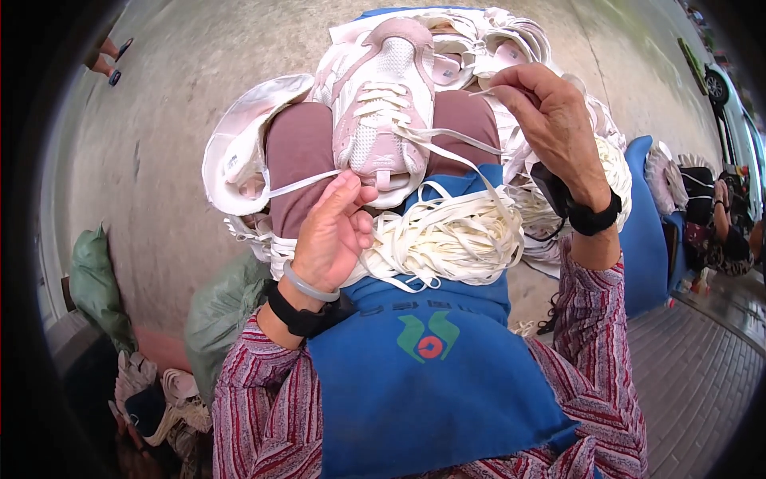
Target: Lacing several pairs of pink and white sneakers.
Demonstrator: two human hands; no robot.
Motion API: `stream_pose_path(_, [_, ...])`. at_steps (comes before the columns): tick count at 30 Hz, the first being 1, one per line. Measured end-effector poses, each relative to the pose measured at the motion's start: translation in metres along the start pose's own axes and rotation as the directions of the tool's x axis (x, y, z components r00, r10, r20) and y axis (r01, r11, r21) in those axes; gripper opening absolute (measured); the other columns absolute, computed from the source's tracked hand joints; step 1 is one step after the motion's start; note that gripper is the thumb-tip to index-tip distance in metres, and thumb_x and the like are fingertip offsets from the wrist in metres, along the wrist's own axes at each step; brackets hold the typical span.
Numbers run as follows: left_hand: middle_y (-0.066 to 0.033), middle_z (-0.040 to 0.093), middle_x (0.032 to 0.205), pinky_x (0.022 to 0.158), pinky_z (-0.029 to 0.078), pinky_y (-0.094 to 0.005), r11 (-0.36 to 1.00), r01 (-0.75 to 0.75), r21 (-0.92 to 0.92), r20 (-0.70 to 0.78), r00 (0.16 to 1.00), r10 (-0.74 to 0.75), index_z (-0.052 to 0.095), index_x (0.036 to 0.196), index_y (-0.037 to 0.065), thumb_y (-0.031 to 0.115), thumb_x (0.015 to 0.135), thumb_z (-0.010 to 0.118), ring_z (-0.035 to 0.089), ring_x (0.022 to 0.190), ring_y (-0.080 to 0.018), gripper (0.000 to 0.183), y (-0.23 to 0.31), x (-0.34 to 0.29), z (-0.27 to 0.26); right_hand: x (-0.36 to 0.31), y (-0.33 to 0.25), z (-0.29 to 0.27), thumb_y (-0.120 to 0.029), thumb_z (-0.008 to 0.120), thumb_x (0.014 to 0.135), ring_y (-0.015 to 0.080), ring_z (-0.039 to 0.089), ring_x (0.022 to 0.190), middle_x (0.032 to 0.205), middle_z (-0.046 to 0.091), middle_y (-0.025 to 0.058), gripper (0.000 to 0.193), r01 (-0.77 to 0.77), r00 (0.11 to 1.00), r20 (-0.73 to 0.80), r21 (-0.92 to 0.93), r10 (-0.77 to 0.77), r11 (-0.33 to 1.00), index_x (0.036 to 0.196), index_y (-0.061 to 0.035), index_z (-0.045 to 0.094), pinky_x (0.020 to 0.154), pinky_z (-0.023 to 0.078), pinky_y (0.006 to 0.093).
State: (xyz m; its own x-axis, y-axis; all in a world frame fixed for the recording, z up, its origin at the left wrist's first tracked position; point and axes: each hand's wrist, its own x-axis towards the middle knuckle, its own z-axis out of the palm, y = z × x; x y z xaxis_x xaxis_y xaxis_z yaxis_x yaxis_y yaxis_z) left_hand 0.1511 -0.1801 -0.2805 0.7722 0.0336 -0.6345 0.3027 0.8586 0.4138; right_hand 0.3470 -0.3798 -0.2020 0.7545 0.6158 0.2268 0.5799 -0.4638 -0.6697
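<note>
A white and pink sneaker upper (384, 104) rests across my brown-clad knees, its toe pointing away from me. White lace (381, 102) is threaded through its upper rows of eyelets. My left hand (333, 223), beside the collar, pinches a flat white shoelace (307, 183) between thumb and fingertip; the lace runs out to the left. To the right, my right hand (546, 112) is raised, thumb and forefinger closed on a thin whitish lace end (483, 93). A loose heap of cream shoelaces (455, 239) lies on my lap, over the blue apron (431, 399).
More pink and white uppers (511, 48) are stacked beyond my knees, and another (254, 148) sits by my left knee. Green sacks (100, 279) stand on the floor at left. A blue chair-like object (645, 231) is at right, near another person's arm (720, 211).
</note>
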Motion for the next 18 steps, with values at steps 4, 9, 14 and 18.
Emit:
stream_pose_path(4, [-0.0002, 0.06, 0.09, 0.05, 0.042, -0.0239, 0.987, 0.069, -0.146, 0.176, 0.983, -0.043, 0.053, 0.101, 0.013, 0.028, 0.093, 0.061, 0.053, 0.061, -0.009, 0.018, -0.003, 0.01, -0.012, 0.003, -0.022, 0.014, -0.014, 0.059, 0.088, 0.0076, 0.055, 0.071, 0.077, 0.061, 0.003, 0.017, -0.065, 0.997, 0.054, 0.382, 0.048, 0.922, 0.092, 0.0023, 0.062, 0.061, 0.045, 0.0243])
stream_pose_path(9, [-0.0028, 0.062, 0.096, 0.061, 0.051, -0.0243, 0.999, 0.009, 0.041, 0.057, 0.998, -0.011, 0.055, 0.106, 0.011, 0.023, 0.094, 0.058, 0.061, 0.076, -0.012, 0.017, 0.0, 0.009, 0.007, -0.008, -0.022, 0.06, -0.01, 0.055, 0.085, 0.0263, 0.059, 0.066, 0.076, 0.06, 0.0154, 0.013, 0.005, 0.995, 0.097, 0.212, -0.026, 0.977, 0.087, 0.0015, 0.061, 0.063, 0.047, 0.0345])
stream_pose_path(14, [-0.0063, 0.063, 0.103, 0.078, 0.054, -0.0305, 0.989, -0.009, 0.145, 0.062, 0.998, 0.0, 0.054, 0.107, 0.008, 0.022, 0.094, 0.058, 0.063, 0.094, -0.0172, 0.019, 0.002, 0.01, 0.01, -0.013, -0.01, 0.076, -0.013, 0.062, 0.082, 0.0305, 0.061, 0.071, 0.075, 0.059, 0.0145, 0.011, 0.089, 0.992, 0.089, 0.063, -0.095, 0.994, 0.085, -0.0019, 0.064, 0.063, 0.048, 0.0392])
stream_pose_path(18, [-0.0076, 0.061, 0.107, 0.088, 0.051, -0.0333, 0.996, -0.059, 0.07, 0.042, 0.998, 0.056, 0.053, 0.107, 0.006, 0.021, 0.095, 0.056, 0.061, 0.102, -0.0208, 0.019, -0.007, 0.01, 0.006, -0.013, -0.011, 0.083, -0.012, 0.062, 0.082, 0.0305, 0.061, 0.071, 0.073, 0.059, 0.0124, 0.009, 0.107, 0.992, 0.062, 0.026, -0.109, 0.994, 0.083, -0.004, 0.065, 0.063, 0.048, 0.0397])
